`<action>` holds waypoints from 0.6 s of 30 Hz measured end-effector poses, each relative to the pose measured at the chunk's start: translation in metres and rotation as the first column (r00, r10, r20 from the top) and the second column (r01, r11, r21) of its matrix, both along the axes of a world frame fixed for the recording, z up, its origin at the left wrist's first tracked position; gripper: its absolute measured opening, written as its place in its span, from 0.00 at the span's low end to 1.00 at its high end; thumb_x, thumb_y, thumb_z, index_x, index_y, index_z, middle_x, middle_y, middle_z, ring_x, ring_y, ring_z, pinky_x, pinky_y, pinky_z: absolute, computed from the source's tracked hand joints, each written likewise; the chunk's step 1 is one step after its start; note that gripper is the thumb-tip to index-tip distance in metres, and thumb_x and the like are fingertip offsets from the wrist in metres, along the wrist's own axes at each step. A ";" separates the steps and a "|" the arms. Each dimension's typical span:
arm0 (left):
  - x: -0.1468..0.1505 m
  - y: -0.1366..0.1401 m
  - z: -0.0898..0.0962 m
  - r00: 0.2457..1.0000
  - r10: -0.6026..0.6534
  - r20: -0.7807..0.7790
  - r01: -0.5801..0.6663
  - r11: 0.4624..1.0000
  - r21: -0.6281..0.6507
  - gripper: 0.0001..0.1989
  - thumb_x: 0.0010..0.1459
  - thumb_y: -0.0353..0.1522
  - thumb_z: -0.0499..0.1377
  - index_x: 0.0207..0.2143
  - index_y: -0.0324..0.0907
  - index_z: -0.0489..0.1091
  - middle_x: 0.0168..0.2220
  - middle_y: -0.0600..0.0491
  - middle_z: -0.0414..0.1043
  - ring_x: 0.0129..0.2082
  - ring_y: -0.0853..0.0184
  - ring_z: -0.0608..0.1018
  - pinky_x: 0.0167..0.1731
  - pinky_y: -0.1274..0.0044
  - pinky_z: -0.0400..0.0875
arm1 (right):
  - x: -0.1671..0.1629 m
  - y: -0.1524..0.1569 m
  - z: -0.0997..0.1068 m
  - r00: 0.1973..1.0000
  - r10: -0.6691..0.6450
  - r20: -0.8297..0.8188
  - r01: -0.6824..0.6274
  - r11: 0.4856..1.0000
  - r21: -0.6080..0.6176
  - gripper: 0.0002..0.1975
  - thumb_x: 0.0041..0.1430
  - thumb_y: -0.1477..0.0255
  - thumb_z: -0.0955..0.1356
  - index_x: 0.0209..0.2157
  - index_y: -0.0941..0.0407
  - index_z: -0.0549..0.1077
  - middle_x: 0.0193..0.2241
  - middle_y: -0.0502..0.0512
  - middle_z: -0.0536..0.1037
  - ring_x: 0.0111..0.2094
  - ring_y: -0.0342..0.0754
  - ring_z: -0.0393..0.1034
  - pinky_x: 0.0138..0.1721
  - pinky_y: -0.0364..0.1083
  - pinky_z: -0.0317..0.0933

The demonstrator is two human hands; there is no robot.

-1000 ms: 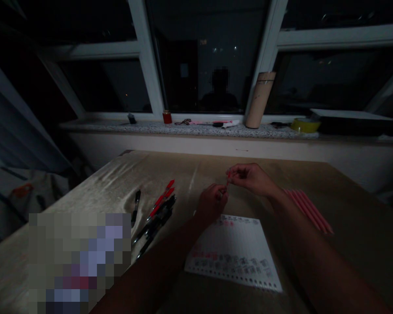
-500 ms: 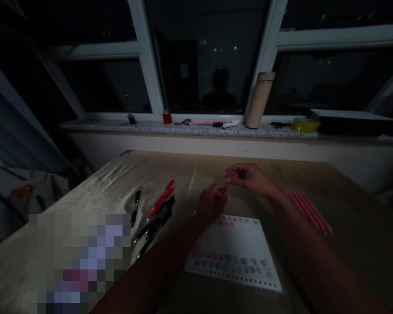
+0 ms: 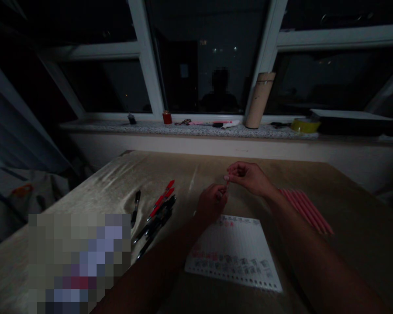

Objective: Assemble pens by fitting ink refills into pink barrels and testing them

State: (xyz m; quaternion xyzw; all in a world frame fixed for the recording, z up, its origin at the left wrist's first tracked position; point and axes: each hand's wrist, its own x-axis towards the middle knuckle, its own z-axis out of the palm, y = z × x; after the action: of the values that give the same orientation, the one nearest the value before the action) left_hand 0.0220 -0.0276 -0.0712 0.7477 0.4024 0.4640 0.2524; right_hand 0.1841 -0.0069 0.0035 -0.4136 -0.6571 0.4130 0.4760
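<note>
Both hands meet above the far edge of a lined, spiral-holed sheet of paper [image 3: 239, 240] marked with red and black scribbles. My left hand [image 3: 212, 201] is closed round a thin pinkish stick [image 3: 227, 185], probably part of a pen; dim light hides its exact kind. Just above and to the right, my right hand [image 3: 249, 178] pinches at the stick's upper end with thumb and fingertips. Beside my right forearm lies a row of several pink pens [image 3: 306, 211]. Left of my left arm are red pens [image 3: 161, 200] and a bunch of black pens [image 3: 155, 224].
A single black pen [image 3: 136, 207] lies farther left, near a blurred-out patch [image 3: 98, 257]. On the windowsill [image 3: 118, 126] stand a small red jar [image 3: 167, 117], a tan flask [image 3: 260, 101] and a yellow tape roll [image 3: 305, 125]. The wooden table [image 3: 183, 168] reaches the wall.
My right hand has shifted slightly to the left and up, with its fingertips still at the pinkish stick. The left hand stays almost in place.
</note>
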 end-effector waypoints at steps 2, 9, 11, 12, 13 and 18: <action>0.000 0.000 0.000 1.000 -0.009 0.000 0.009 1.000 0.003 0.11 0.56 0.36 0.53 0.38 0.39 0.69 0.27 0.53 0.70 0.24 0.73 0.70 0.27 0.81 0.65 | 0.001 -0.001 0.001 0.999 0.032 -0.024 -0.033 0.999 -0.021 0.20 0.39 0.65 0.75 0.36 0.57 0.74 0.29 0.53 0.79 0.30 0.45 0.73 0.35 0.47 0.68; 0.000 0.000 -0.001 1.000 -0.006 -0.002 0.006 1.000 0.003 0.11 0.56 0.35 0.53 0.38 0.38 0.69 0.26 0.54 0.70 0.23 0.73 0.70 0.27 0.81 0.65 | 0.004 0.000 0.002 0.999 0.003 0.033 -0.002 1.000 -0.017 0.14 0.39 0.64 0.75 0.28 0.57 0.75 0.27 0.53 0.79 0.28 0.46 0.72 0.34 0.47 0.67; -0.001 0.000 -0.001 1.000 -0.008 -0.006 0.008 1.000 -0.008 0.11 0.57 0.36 0.53 0.38 0.38 0.69 0.26 0.54 0.70 0.23 0.73 0.70 0.27 0.81 0.65 | 0.003 0.001 0.001 0.999 -0.033 0.041 0.032 0.999 0.009 0.15 0.37 0.64 0.76 0.25 0.58 0.73 0.23 0.51 0.77 0.25 0.44 0.70 0.29 0.44 0.66; -0.001 0.000 -0.001 1.000 -0.009 -0.006 0.009 1.000 -0.014 0.11 0.57 0.36 0.53 0.38 0.39 0.69 0.26 0.54 0.70 0.23 0.73 0.71 0.27 0.81 0.65 | 0.002 0.001 0.000 0.998 -0.043 0.042 0.042 0.999 0.024 0.15 0.36 0.64 0.76 0.24 0.58 0.72 0.22 0.50 0.75 0.24 0.43 0.69 0.28 0.43 0.65; -0.001 -0.001 -0.001 1.000 -0.011 -0.004 0.011 1.000 -0.016 0.11 0.57 0.36 0.53 0.38 0.39 0.69 0.26 0.54 0.70 0.23 0.73 0.71 0.27 0.81 0.65 | 0.001 0.001 0.000 0.998 -0.046 0.042 0.045 0.998 0.035 0.15 0.36 0.65 0.76 0.24 0.58 0.71 0.22 0.49 0.75 0.23 0.42 0.68 0.27 0.43 0.64; -0.001 0.000 -0.001 1.000 -0.023 0.004 0.023 1.000 0.001 0.12 0.57 0.36 0.53 0.39 0.38 0.68 0.26 0.54 0.70 0.23 0.73 0.70 0.28 0.81 0.66 | 0.002 0.000 0.000 1.000 0.006 0.009 -0.007 1.000 0.012 0.17 0.39 0.65 0.75 0.32 0.57 0.73 0.26 0.51 0.76 0.27 0.44 0.71 0.32 0.45 0.66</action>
State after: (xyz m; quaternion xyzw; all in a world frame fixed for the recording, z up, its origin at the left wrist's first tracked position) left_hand 0.0208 -0.0278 -0.0721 0.7517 0.3929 0.4626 0.2580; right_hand 0.1859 -0.0072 0.0040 -0.4105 -0.6632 0.4085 0.4741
